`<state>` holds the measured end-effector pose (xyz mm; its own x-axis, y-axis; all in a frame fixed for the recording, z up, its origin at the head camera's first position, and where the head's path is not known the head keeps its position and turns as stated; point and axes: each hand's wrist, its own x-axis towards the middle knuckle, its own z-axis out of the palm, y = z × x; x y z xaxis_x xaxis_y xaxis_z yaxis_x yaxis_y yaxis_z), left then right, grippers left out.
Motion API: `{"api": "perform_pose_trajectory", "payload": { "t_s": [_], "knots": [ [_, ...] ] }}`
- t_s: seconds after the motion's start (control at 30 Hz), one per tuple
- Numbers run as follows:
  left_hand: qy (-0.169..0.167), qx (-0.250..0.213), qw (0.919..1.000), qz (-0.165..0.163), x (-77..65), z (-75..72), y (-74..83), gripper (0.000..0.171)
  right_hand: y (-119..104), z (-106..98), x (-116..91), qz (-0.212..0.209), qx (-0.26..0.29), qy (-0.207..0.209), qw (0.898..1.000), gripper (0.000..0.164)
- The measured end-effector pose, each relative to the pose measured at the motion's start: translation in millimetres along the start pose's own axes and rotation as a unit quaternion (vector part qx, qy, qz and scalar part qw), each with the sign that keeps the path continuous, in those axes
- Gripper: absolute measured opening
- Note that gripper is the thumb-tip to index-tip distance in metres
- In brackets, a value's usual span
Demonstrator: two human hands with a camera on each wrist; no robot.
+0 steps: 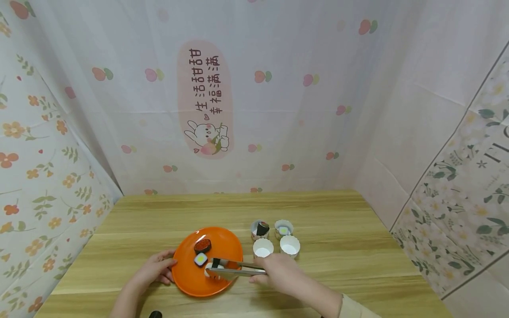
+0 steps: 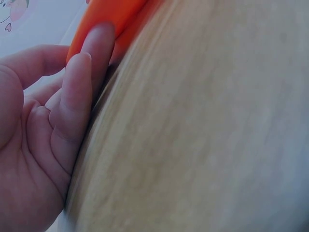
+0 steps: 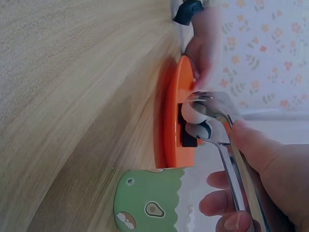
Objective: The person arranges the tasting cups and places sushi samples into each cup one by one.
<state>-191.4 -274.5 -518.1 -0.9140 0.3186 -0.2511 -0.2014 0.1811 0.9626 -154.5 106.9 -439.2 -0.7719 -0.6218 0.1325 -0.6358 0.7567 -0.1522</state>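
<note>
My left hand (image 1: 156, 267) grips the left rim of an orange plate (image 1: 191, 282), thumb on the edge and fingers beneath it. My right hand (image 1: 280, 271) holds metal tongs (image 1: 242, 272), which reach leftward over the plate. Their tips are around a white toy sushi piece with a black band (image 1: 211, 270), at the plate's lower right; in the right wrist view the tips partly cover the white sushi (image 3: 192, 115). Two more toy pieces lie on the plate: a dark one with a red top (image 1: 203, 246) and a squarish roll with a yellow centre (image 1: 200, 259).
Several paper cups stand right of the plate. The back left cup (image 1: 255, 235) holds a black-and-white toy piece, the back right cup (image 1: 278, 224) a squarish roll. The front cups (image 1: 263, 248) sit by my right hand. A patterned curtain (image 1: 254, 168) hangs behind the table.
</note>
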Motion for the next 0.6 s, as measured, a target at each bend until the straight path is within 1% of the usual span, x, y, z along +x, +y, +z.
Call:
{"api": "perform_pose_trajectory", "payload": {
  "t_s": [0.27,0.47,0.6],
  "knots": [
    [0.003,0.003,1.0000,-0.007,1.1,-1.3,-1.8,0.060,5.4,-5.1,-4.2,-0.002,0.028,0.005,1.000,0.028],
    [0.001,-0.007,1.0000,0.003,0.2,0.2,0.5,0.062,9.3,-9.3,-7.8,-0.001,0.026,0.019,0.999,0.032],
    [-0.001,-0.009,0.9999,0.005,-0.5,0.8,1.7,0.063,11.6,-11.0,-9.4,0.004,0.026,0.030,0.999,0.030]
  ]
}}
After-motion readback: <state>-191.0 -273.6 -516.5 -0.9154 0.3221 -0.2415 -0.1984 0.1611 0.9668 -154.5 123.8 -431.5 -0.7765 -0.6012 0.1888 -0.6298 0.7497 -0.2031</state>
